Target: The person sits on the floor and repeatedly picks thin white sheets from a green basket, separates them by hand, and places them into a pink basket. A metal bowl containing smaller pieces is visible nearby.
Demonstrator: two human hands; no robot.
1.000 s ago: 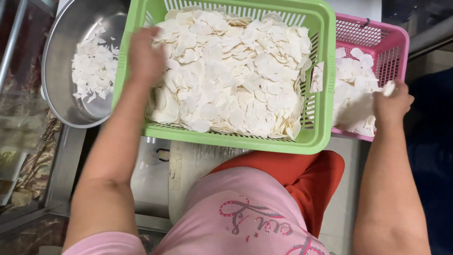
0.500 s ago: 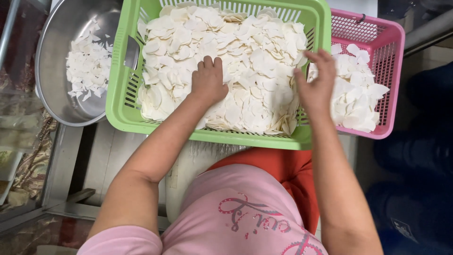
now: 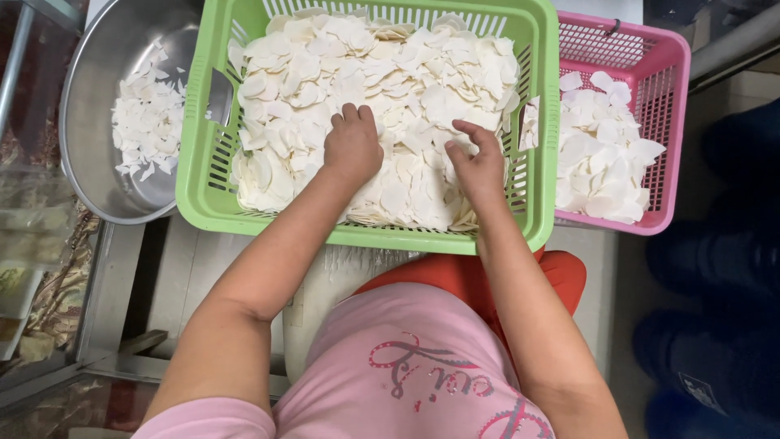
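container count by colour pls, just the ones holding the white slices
Green basket: 1, with both the left hand and the right hand on its slices
Pink basket: 1
Silver metal bowl: 1
Total: 3 containers

Left hand [image 3: 352, 148] palm down, fingers curled, right hand [image 3: 478, 162] beside it, fingers bent
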